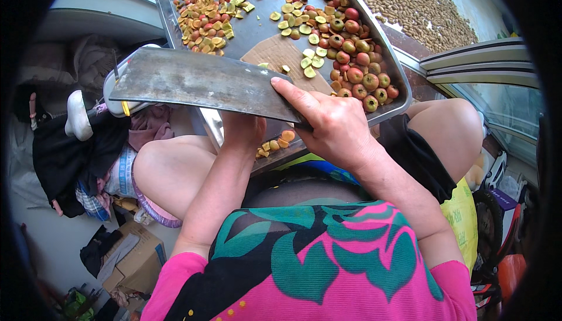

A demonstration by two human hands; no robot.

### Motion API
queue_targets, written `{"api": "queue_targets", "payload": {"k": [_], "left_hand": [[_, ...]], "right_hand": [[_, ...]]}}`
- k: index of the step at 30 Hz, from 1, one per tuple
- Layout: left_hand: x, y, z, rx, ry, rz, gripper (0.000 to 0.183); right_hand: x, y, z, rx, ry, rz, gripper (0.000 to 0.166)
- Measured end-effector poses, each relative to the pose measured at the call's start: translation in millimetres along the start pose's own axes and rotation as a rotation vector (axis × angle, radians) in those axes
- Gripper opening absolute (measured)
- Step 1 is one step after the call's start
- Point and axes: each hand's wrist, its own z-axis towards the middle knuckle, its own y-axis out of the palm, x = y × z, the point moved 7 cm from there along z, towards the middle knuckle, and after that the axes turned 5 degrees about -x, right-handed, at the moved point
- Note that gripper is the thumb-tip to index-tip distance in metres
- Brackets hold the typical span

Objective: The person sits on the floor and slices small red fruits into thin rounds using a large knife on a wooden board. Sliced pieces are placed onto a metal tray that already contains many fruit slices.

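Observation:
My right hand (336,123) grips a wide steel cleaver (202,82), its index finger laid along the blade. The blade spans leftward over a metal tray (228,27). Behind and below it is my left hand (246,125), its fingers hidden by the blade. A piece of corrugated cardboard (281,53) lies in the tray, partly under the cleaver, with pale cut slices (311,62) on and beside it. Whole hawthorn-like red fruits (362,73) are heaped at the tray's right. Cut fruit pieces (206,27) spread over its left and far parts. A few pieces (275,144) sit near my lap.
Unshelled peanuts (408,2) cover the floor beyond the tray. A sliding door frame (478,62) stands at right. Clothes (79,154), a white shoe (79,114) and a cardboard box (136,257) are at left. A yellow bag (459,224) and a wheel (487,220) are at lower right.

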Motion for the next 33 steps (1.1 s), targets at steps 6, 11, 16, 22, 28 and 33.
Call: {"api": "queue_targets", "payload": {"k": [6,11,16,22,28,33], "left_hand": [[0.9,4.6,-2.3,0.082,-0.093,-0.044,0.026],[32.9,37.7,2.1,-0.149,-0.064,-0.183,0.012],[18.4,27.5,5.2,-0.034,-0.242,-0.289,0.009],[13.6,33.8,5.1,-0.107,-0.284,-0.312,0.013],[10.3,27.8,5.5,-0.122,-0.297,-0.384,0.018],[8.7,29.4,5.3,-0.16,-0.313,-0.414,0.021]], "right_hand": [[1.1,2.1,1.9,-0.085,0.05,-0.124,0.079],[31.6,-8.9,2.4,0.089,0.186,-0.026,0.062],[32.9,-19.4,-1.5,0.255,0.172,0.234,0.056],[30.2,-21.4,-4.8,0.254,0.211,0.357,0.054],[19.2,-25.5,-1.2,0.227,0.142,0.335,0.058],[15.0,-30.4,-3.0,0.276,0.076,0.306,0.06]]}}
